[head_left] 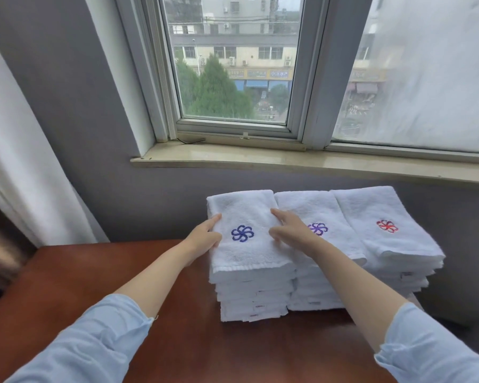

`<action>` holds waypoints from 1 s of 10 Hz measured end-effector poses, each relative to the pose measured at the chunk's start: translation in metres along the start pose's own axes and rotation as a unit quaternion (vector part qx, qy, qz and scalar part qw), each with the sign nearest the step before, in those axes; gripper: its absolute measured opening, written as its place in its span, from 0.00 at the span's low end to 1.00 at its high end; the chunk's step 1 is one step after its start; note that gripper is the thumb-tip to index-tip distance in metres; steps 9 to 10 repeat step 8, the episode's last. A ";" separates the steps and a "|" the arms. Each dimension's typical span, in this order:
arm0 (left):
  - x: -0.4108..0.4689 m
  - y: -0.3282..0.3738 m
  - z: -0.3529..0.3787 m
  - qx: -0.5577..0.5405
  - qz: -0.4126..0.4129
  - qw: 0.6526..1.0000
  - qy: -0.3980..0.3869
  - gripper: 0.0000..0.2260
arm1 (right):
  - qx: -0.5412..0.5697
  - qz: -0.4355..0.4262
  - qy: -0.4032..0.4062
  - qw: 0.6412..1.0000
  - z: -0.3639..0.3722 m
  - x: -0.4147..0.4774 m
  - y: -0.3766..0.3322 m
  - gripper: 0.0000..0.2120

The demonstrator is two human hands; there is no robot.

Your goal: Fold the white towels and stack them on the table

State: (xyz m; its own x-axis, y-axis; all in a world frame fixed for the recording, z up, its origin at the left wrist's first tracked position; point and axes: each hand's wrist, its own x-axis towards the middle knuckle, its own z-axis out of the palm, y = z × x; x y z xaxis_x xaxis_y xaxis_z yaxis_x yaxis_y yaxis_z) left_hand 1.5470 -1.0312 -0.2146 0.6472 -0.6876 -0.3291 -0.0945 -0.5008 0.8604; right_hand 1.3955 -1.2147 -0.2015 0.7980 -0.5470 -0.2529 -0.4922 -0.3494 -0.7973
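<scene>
Three stacks of folded white towels stand side by side on the brown table (94, 275). The left stack's top towel (246, 252) bears a blue flower emblem, the middle stack (313, 208) a purple one, the right stack (385, 239) a red one. My left hand (205, 236) lies against the left edge of the blue-emblem towel, fingers straight. My right hand (291, 230) rests on that towel's right edge, between the left and middle stacks, its fingers spread and flat. It partly covers the purple emblem.
A grey wall and a stone window sill (288, 158) run behind the table. A white curtain (20, 161) hangs at the left. The table's near and left surface is bare wood. The stacks sit near its far right edge.
</scene>
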 end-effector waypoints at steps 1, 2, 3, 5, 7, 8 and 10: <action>-0.002 0.001 0.003 0.003 0.007 1.000 0.007 0.36 | -0.051 0.003 0.017 0.999 0.000 -0.004 -0.004 0.24; -0.004 0.003 0.006 0.038 0.030 0.999 0.016 0.33 | -0.085 0.002 0.033 0.996 0.000 -0.011 -0.002 0.26; -0.010 0.003 0.009 0.098 0.048 0.994 0.009 0.30 | -0.117 -0.004 0.052 0.992 -0.002 -0.020 -0.001 0.33; -0.022 0.002 0.015 0.173 0.053 0.983 -0.016 0.30 | -0.209 -0.023 0.055 0.976 -0.001 -0.043 -0.007 0.32; -0.046 0.010 0.012 0.215 0.077 0.973 -0.033 0.29 | -0.270 -0.062 0.044 0.960 -0.002 -0.071 -0.015 0.35; -0.066 0.017 0.013 0.241 0.087 0.966 -0.025 0.30 | -0.307 -0.086 0.056 0.946 0.000 -0.085 -0.021 0.37; -0.066 0.017 0.013 0.241 0.087 0.966 -0.025 0.30 | -0.307 -0.086 0.056 0.946 0.000 -0.085 -0.021 0.37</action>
